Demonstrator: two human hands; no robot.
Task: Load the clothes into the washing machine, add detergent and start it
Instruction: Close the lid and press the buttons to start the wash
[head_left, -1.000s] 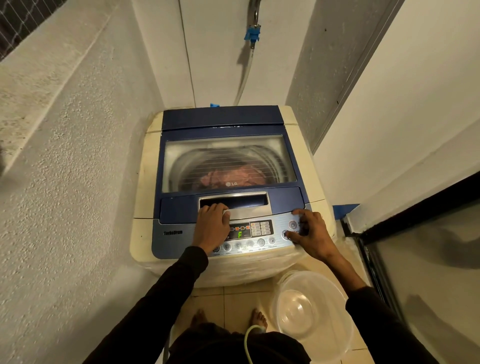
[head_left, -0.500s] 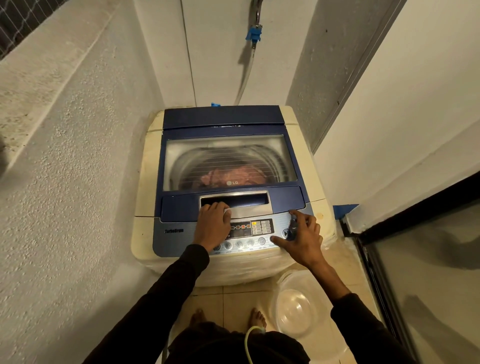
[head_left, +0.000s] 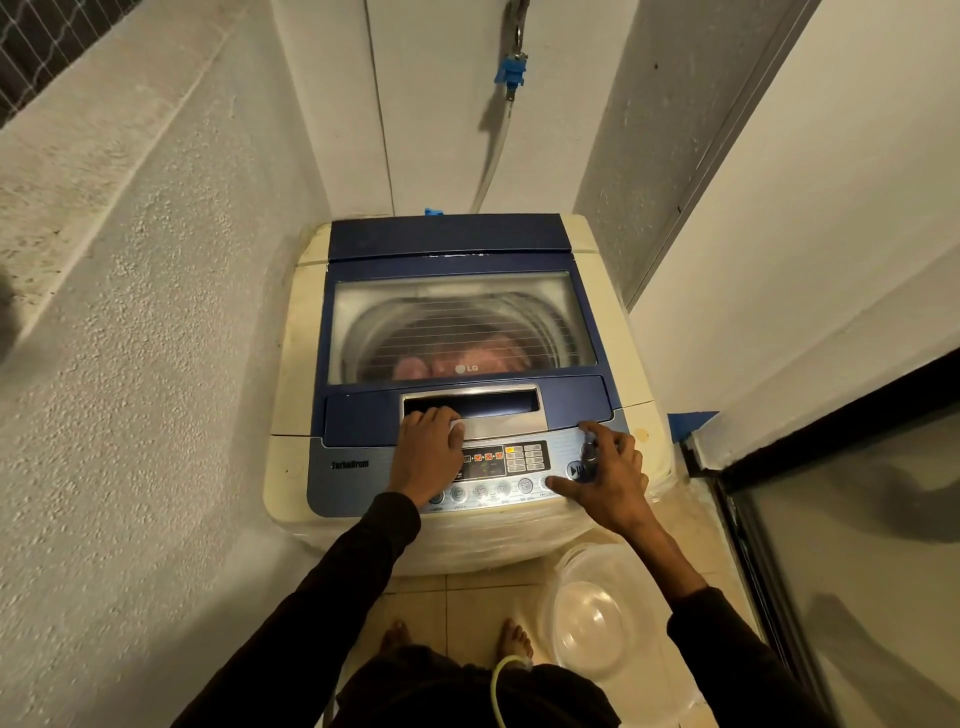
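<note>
You are standing at the six o'clock edge of the washing machine (head_left: 457, 364), looking down on its closed lid (head_left: 462, 322). The clothes (head_left: 457, 356) are lying inside the drum as a reddish heap, showing blurred through the lid's window just above the maker's logo. Your left hand (head_left: 426, 454) is resting palm down where the lid handle (head_left: 472, 410) meets the control panel (head_left: 498, 470), its fingers (head_left: 434, 421) lying curled and close together over the handle's nine o'clock end, pinching nothing. Your right hand (head_left: 605, 478) is sitting at the three o'clock end of the panel with its fingers (head_left: 595, 434) spread; the thumb is stretching toward nine o'clock along the bottom row of round buttons, and the index finger is reaching toward twelve o'clock past the start button (head_left: 575, 470), which is showing between thumb and index finger. You cannot tell whether any fingertip is pressing a button. The small display in the middle of the panel is glowing between your two hands. A clear plastic basin (head_left: 587, 623) is sitting on the tiled floor (head_left: 467, 603) at about five o'clock from the machine, just beside your bare feet. A hose (head_left: 493, 156) is hanging down the wall at twelve o'clock.
</note>
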